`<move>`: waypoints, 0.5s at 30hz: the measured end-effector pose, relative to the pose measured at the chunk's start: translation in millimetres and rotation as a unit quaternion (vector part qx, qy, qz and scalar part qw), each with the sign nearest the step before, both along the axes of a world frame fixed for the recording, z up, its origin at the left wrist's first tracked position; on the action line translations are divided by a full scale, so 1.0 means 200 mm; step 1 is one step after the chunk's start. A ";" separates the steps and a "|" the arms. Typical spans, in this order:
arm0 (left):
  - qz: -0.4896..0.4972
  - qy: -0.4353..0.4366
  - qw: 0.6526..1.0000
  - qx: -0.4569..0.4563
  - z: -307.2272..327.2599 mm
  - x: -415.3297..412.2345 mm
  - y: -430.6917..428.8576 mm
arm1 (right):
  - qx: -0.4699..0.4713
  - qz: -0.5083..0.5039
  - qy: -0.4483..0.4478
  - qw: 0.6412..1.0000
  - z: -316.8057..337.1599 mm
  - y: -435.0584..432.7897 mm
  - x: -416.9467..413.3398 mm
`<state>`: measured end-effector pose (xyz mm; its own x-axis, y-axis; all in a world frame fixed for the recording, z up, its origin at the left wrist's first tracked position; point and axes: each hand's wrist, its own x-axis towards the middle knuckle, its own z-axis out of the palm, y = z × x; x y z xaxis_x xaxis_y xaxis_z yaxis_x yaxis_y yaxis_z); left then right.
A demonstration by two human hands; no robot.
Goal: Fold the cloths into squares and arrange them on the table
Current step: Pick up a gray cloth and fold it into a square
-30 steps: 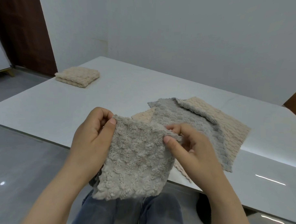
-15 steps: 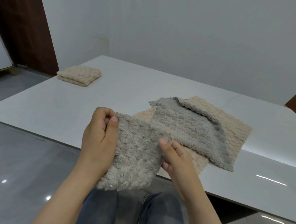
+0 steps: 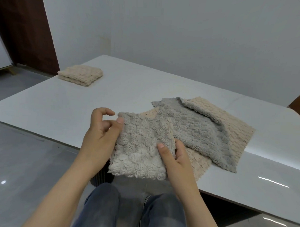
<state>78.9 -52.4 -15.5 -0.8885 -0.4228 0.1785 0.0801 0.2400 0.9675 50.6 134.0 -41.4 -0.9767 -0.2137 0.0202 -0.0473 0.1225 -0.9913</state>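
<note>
Between the fingers of both hands, over the near edge of the white table (image 3: 61, 107), hung a folded square of pale grey-beige fluffy cloth (image 3: 141, 150). The left hand (image 3: 100, 140) pinched its upper left corner, thumb on the front and the lower fingers tucked behind, while the index finger curled free just above that corner. The right hand (image 3: 176, 160) pinched the right edge lower down, thumb pressed flat on the front face and the other fingers behind the cloth.

Just beyond the right fingers lay an unfolded grey waffle-textured cloth (image 3: 196, 132), flat on the table and overlapping an unfolded beige cloth (image 3: 233, 128) beneath it. Well beyond the left fingers, near the table's far left corner, sat a folded beige cloth square (image 3: 81, 74). Below the fingers showed knees in blue jeans (image 3: 100, 210).
</note>
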 end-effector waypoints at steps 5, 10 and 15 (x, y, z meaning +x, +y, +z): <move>-0.101 -0.024 0.993 -0.061 -0.05 0.06 -0.03 | -0.004 -0.021 0.012 1.000 -0.02 -0.04 -0.02; -0.119 -0.042 0.989 -0.078 -0.07 0.08 -0.07 | -0.004 -0.027 0.009 1.000 -0.01 -0.07 -0.03; -0.120 -0.063 0.990 -0.040 -0.08 0.09 -0.12 | 0.051 -0.018 0.051 0.997 0.01 -0.11 -0.06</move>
